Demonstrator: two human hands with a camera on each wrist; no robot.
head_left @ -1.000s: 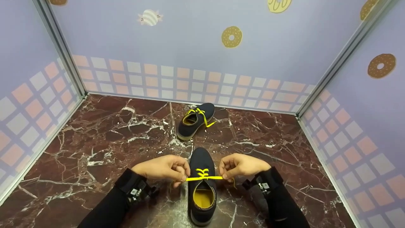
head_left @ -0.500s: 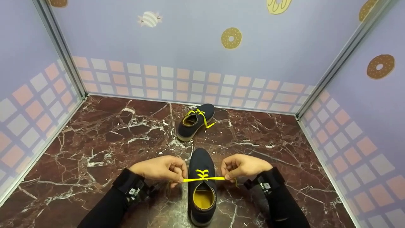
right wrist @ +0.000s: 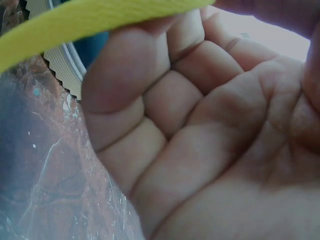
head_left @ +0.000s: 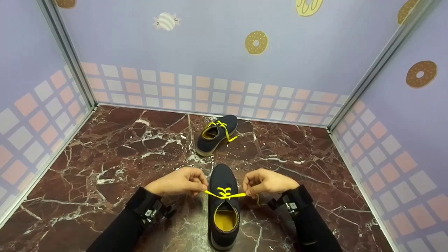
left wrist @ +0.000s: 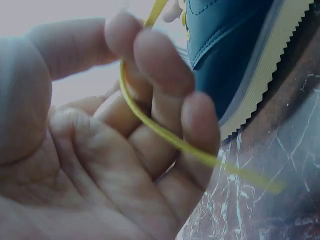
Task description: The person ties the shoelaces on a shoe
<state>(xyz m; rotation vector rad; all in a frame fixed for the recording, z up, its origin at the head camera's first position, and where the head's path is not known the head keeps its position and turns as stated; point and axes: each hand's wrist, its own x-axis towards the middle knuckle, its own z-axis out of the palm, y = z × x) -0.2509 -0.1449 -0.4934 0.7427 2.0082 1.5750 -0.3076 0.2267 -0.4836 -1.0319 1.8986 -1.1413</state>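
Note:
A dark shoe (head_left: 224,176) with a yellow lining stands on the floor between my hands, toe pointing away. Its yellow shoelace (head_left: 236,195) crosses at the top of the opening and runs out to both sides. My left hand (head_left: 180,182) pinches one lace end between thumb and finger beside the shoe. In the left wrist view that lace (left wrist: 150,120) trails down across the curled fingers, its tip hanging free. My right hand (head_left: 267,182) pinches the other end on the right side, and its tail (right wrist: 90,22) crosses the top of the right wrist view.
A second dark shoe (head_left: 217,134) with yellow laces lies angled farther back, near the rear wall (head_left: 210,45). Patterned panels enclose the left, back and right of the marbled floor (head_left: 133,157).
My left hand has risen slightly and come toward the shoe, so its side of the lace now slopes upward and is shorter. The right hand shifts only a little.

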